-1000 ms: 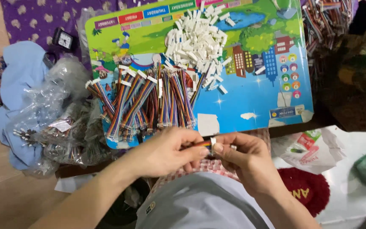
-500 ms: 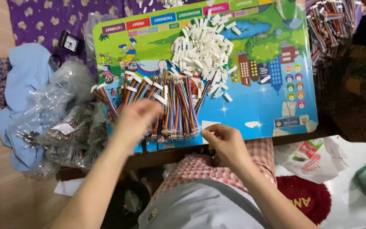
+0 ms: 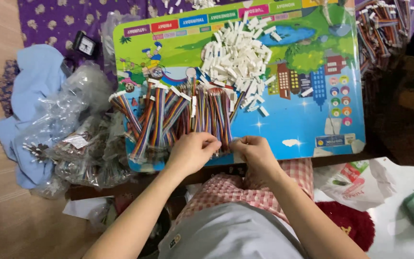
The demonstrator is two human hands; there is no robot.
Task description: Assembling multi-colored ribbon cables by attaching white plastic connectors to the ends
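Dozens of rainbow ribbon cables (image 3: 178, 115) lie fanned across the colourful board (image 3: 293, 124), just below the heap of white connector housings (image 3: 238, 57). Left hand (image 3: 191, 152) and right hand (image 3: 254, 152) pinch closed on cable ends at the near edge (light, limp things, likely best held by the stiff plug end).

Count: two bare hands, left hand (image 3: 190, 152) and right hand (image 3: 254, 151); one colourful cartoon-printed plastic board (image 3: 293, 120); one heap of small white plastic connector housings (image 3: 238, 57), too many to count. One spread of rainbow ribbon-cable harnesses (image 3: 178, 115), dozens, exact number unreadable; a second pile of the same cables (image 3: 384, 29) at top right. One small black clock (image 3: 85, 45), one light-blue cloth (image 3: 34, 81), several clear plastic bags (image 3: 73, 139).
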